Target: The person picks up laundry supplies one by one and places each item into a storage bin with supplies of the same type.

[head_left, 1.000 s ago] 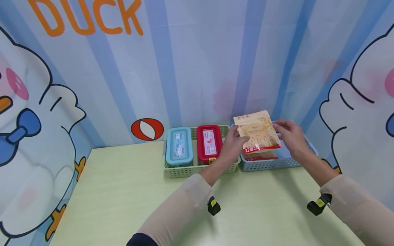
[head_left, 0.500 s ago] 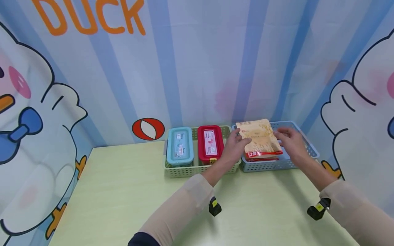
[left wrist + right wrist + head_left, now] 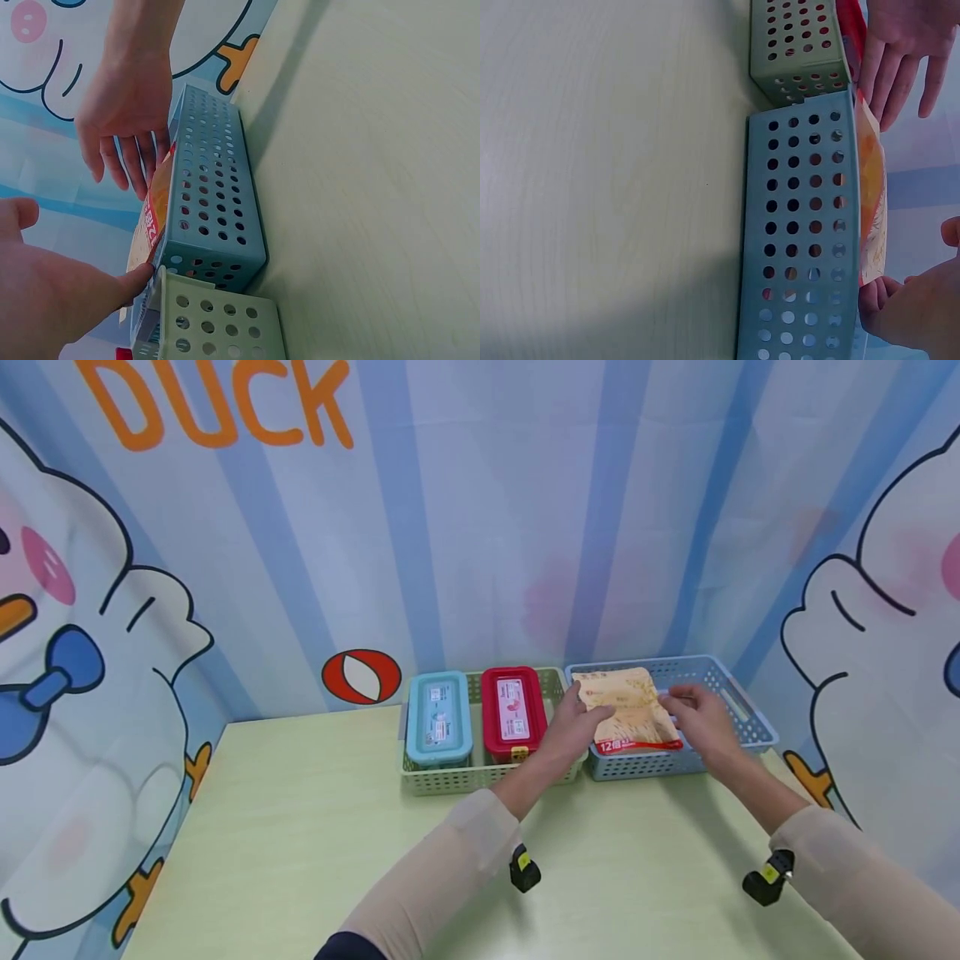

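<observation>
A beige food pouch (image 3: 628,706), with printed grain ears and a red lower band, lies face up in the blue perforated basket (image 3: 637,767). My left hand (image 3: 573,727) is at the pouch's left edge; its fingers touch there while the thumb is raised clear, as the left wrist view shows. At the opposite edge is my right hand (image 3: 705,722), its fingers (image 3: 139,161) nearly straight beside the pouch and its thumb (image 3: 950,231) lifted away. Whatever lies beneath the pouch is hidden.
Left of the blue basket, touching it, stands a green basket (image 3: 450,783). It holds a container with a light blue lid (image 3: 438,717) and one with a red lid (image 3: 513,714). A printed curtain (image 3: 487,510) hangs behind the pale table (image 3: 315,843).
Both hands have lowered the pouch from above the blue basket into it. It now lies flatter and covers the second pouch seen earlier. The hands' fingers have loosened at its edges.
</observation>
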`<state>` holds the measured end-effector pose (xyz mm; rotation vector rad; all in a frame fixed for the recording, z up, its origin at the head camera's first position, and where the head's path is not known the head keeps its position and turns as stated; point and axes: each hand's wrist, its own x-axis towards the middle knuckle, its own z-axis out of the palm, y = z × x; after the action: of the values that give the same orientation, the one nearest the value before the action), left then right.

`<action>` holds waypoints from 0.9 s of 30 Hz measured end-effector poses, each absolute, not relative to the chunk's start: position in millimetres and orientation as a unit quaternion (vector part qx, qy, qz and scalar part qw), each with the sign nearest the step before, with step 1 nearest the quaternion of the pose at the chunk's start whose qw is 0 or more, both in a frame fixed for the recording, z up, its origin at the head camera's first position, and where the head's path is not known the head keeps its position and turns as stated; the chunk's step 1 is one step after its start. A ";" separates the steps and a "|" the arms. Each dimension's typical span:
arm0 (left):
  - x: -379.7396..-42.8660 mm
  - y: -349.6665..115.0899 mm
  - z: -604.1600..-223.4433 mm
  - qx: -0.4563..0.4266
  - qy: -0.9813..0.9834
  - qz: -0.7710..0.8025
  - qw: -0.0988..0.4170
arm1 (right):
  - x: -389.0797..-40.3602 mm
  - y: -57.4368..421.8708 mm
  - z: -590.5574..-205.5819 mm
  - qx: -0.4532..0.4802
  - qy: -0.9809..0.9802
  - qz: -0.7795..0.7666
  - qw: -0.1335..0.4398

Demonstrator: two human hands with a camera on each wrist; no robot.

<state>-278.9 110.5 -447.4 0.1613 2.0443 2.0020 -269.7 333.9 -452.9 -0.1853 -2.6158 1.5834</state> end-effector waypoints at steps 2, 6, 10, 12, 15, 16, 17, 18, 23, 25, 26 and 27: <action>-279.0 111.6 -447.8 0.052 0.708 0.690 0.140 | -270.0 334.2 -454.8 -0.061 -0.855 0.514 0.036; -279.3 113.0 -448.4 0.043 0.711 0.687 0.144 | -269.3 333.9 -457.3 -0.063 -0.855 0.514 0.026; -277.4 113.2 -446.7 0.037 0.722 0.675 0.148 | -268.8 334.0 -460.0 -0.065 -0.855 0.514 0.019; -276.3 113.2 -445.2 0.038 0.730 0.665 0.152 | -268.8 333.9 -460.6 -0.065 -0.853 0.517 0.015; -274.6 113.2 -442.9 0.039 0.738 0.654 0.160 | -269.6 334.6 -461.1 -0.066 -0.850 0.523 0.004; -274.2 113.2 -442.1 0.040 0.741 0.650 0.163 | -270.0 335.1 -461.1 -0.065 -0.848 0.526 0.000; -273.7 113.3 -441.4 0.041 0.744 0.646 0.166 | -270.5 335.5 -460.9 -0.063 -0.846 0.530 -0.006; -273.1 113.3 -440.7 0.040 0.747 0.643 0.167 | -271.3 336.3 -460.8 -0.060 -0.844 0.533 -0.013; -270.3 114.3 -437.7 0.036 0.764 0.621 0.172 | -275.8 341.3 -458.8 -0.055 -0.833 0.547 -0.057; -269.4 115.0 -437.1 0.033 0.772 0.611 0.172 | -277.3 342.9 -457.9 -0.057 -0.830 0.550 -0.071; -268.9 115.4 -436.7 0.031 0.776 0.606 0.171 | -277.7 343.7 -457.5 -0.057 -0.828 0.552 -0.076; -268.5 115.7 -436.4 0.029 0.780 0.601 0.171 | -278.1 344.0 -457.4 -0.058 -0.828 0.552 -0.079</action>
<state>-268.5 115.7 -436.4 0.0836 2.2143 1.7078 -278.1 344.0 -457.4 -0.1907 -2.7410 1.8283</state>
